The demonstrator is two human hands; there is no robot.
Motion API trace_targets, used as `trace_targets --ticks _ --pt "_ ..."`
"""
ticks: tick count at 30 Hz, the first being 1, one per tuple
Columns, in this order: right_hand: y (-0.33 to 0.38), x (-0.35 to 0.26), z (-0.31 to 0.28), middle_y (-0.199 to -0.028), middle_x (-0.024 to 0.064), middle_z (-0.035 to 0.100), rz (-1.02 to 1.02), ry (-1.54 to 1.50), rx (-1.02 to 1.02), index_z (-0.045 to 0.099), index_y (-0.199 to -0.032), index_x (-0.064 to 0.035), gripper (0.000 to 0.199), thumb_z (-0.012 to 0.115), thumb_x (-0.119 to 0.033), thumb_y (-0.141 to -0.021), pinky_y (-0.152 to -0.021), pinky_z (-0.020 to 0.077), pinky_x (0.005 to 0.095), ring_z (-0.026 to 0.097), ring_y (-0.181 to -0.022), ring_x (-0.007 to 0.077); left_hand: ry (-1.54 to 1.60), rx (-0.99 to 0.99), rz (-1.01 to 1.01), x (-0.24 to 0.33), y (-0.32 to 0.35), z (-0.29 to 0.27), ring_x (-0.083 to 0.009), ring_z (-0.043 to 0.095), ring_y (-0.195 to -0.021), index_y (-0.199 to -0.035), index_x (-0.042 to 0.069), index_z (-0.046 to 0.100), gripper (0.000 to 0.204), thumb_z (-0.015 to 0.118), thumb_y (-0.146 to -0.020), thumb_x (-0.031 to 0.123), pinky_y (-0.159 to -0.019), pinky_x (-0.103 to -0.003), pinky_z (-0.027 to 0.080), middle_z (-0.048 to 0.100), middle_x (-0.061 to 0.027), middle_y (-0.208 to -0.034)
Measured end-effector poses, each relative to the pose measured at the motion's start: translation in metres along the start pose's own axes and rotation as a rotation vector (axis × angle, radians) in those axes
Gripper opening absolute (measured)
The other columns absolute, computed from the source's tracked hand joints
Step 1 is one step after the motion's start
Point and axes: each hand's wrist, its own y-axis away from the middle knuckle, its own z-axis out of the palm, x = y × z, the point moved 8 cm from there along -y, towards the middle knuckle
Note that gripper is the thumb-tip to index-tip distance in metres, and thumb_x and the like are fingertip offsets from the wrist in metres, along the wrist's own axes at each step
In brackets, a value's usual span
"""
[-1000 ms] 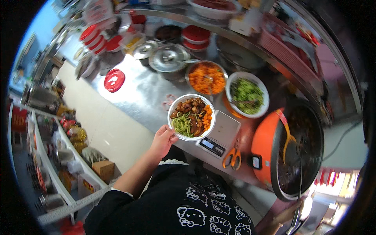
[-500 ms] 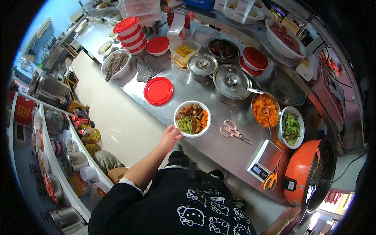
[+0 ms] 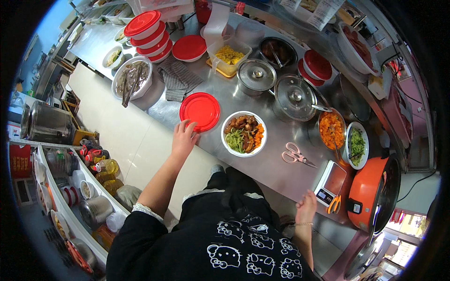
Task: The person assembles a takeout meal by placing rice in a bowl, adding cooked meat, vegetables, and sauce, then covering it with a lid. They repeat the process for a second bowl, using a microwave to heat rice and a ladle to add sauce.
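The left hand (image 3: 184, 138), fingers spread, touches the near edge of the round red lid (image 3: 199, 111) lying flat on the counter (image 3: 262, 168), hiding part of its rim. The right hand (image 3: 307, 206) rests open at the counter's edge, holding nothing.

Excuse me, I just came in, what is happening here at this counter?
A person stands at a steel counter covered with pots and bowls. Their left hand reaches to a loose red lid and touches its near edge. Just right of the lid sits a white bowl filled with meat and vegetables, uncovered. The right hand rests at the counter's edge near a small scale, holding nothing.
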Motion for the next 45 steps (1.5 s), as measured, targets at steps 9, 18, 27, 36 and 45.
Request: trace_targets --ticks 9,18,27,36,45 --pt "0.045 -0.04 0.259 -0.093 0.012 0.058 -0.938 0.918 -0.703 0.068 -0.095 -0.0104 0.014 0.059 -0.011 -0.084 -0.076 0.0477 0.0388 0.057 -0.087 0.0303 -0.133 -0.299 0.229 -0.029 -0.013 0.023 -0.0234 0.059 -0.103 -0.098 0.013 0.066 0.023 0.063 -0.075 0.016 -0.086 -0.038 0.048 0.065 -0.0031 -0.103" --pt "0.054 0.001 0.374 -0.114 0.0084 0.05 -1.32 1.335 -0.855 0.069 -0.103 -0.0207 0.031 0.067 -0.016 -0.073 -0.09 0.0368 0.0452 0.048 -0.106 0.0282 1.021 0.192 -0.704 -0.037 0.032 -0.01 -0.0178 0.063 -0.094 -0.108 0.004 0.061 0.018 0.06 -0.09 0.003 -0.082 -0.031 0.051 0.065 -0.0068 -0.102" --pt "-0.001 0.0 0.316 -0.1 0.0145 0.056 -0.61 0.793 -0.801 0.061 -0.103 0.0018 0.021 0.059 -0.013 -0.089 -0.068 0.0497 0.0328 0.06 -0.077 0.0245 1.895 -0.078 -1.104 0.042 0.077 0.069 -0.0156 0.061 -0.102 -0.12 0.014 0.053 0.023 0.053 -0.098 0.016 -0.087 -0.034 0.053 0.062 -0.0018 -0.114" --pt "-0.047 0.03 0.265 -0.083 0.0034 0.06 -0.109 0.516 -0.577 0.052 -0.113 0.0 0.02 0.053 -0.011 -0.097 -0.062 0.0487 0.0228 0.056 -0.068 0.0089 1.397 -0.212 -0.986 0.063 0.067 0.087 -0.0124 0.059 -0.091 -0.128 0.006 0.051 0.033 0.056 -0.096 0.012 -0.081 -0.027 0.05 0.061 -0.0033 -0.101" --pt "-0.069 0.061 0.246 -0.086 0.0063 0.059 0.173 0.466 -0.499 0.05 -0.113 -0.0017 0.028 0.052 -0.026 -0.098 -0.063 0.0535 0.0272 0.059 -0.07 0.0132 1.415 -0.15 -1.098 0.08 0.072 0.093 -0.0084 0.052 -0.068 -0.126 0.003 0.045 0.035 0.058 -0.095 0.012 -0.059 -0.022 0.043 0.057 -0.0019 -0.084"
